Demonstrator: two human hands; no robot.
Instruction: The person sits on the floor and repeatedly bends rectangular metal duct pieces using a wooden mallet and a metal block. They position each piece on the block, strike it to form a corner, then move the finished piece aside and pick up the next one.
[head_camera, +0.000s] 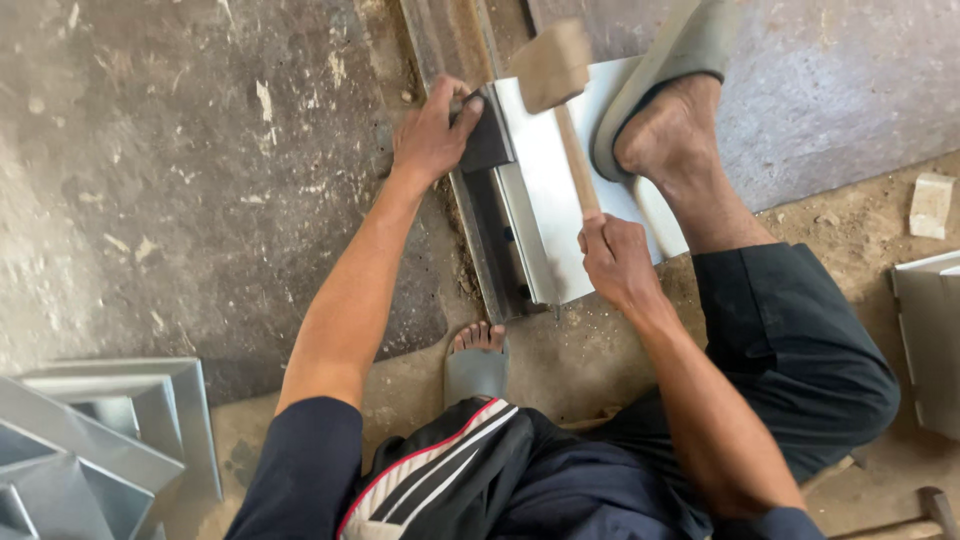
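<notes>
One sheet of light grey metal (545, 190) lies across a dark steel rail (480, 215) on the concrete floor (170, 170), pinned by a sandalled foot (665, 120) at its far edge. Left hand (430, 135) wraps tight around a dark block (488, 135), pressing it against the sheet's folded edge. Right hand (615, 260) is closed firmly round the handle of a wooden mallet (552, 65), head raised and blurred above the sheet. Folded metal pieces (100, 430) stack at lower left; a pale block (930, 205) sits far right.
</notes>
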